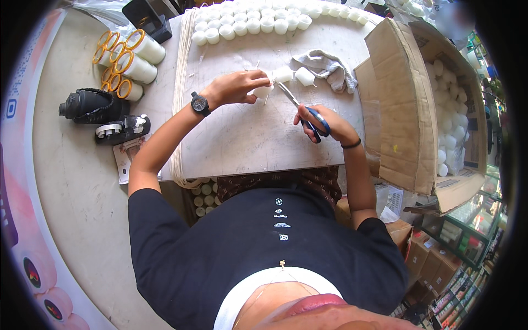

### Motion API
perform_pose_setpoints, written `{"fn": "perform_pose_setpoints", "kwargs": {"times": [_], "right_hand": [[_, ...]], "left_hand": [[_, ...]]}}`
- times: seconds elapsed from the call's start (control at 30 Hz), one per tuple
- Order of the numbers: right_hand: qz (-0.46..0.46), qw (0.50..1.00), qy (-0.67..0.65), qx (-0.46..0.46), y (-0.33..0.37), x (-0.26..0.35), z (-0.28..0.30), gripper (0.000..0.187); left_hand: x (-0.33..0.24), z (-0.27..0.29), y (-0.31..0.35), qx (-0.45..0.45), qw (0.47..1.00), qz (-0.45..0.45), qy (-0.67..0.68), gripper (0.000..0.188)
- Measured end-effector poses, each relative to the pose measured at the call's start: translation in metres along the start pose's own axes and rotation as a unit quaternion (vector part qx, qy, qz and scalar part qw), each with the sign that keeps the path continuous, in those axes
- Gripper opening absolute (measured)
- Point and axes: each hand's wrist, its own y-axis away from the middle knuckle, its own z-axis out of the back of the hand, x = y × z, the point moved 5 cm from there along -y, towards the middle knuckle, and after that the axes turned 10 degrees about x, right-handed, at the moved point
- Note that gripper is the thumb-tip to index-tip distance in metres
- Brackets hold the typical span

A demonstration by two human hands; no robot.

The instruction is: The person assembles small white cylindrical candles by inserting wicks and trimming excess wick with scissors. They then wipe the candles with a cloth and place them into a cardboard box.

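My left hand [239, 88] has its fingers closed on a small white candle [264, 92], whose far side is partly covered by the fingertips. In my right hand [333, 124] is a pair of scissors [290, 97] with dark blue handles. The blade tips point left and reach the edge of the held candle, near what looks like its wick. Just beyond the blades, two more white candles [304, 77] lie on their sides on the pale tabletop [236, 140], one with a short wick showing.
Rows of white candles [253, 26] stand at the far edge. A crumpled white cloth [333, 70] lies nearer. Long cord strands [180, 93] run down the left. An open cardboard box [407, 110] of candles stands right. Gold-rimmed jars [132, 65], a black bottle [93, 105] and tape dispenser [124, 130] sit left.
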Motion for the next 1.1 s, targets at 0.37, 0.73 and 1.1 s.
{"fn": "perform_pose_setpoints", "kwargs": {"times": [0.37,0.73,1.1], "right_hand": [[0.019,0.999,0.03,0.01,-0.024,0.027,0.001,0.084],[0.008,1.0,0.025,-0.001,-0.034,0.021,0.011,0.061],[0.046,0.881,0.416,-0.22,-0.001,0.027,-0.019,0.042]], "left_hand": [[-0.005,-0.012,0.018,0.001,0.999,-0.006,0.032,0.059],[-0.007,-0.012,0.02,-0.01,0.999,-0.007,0.031,0.06],[-0.004,0.037,0.047,-0.199,0.974,0.029,0.104,0.053]]}}
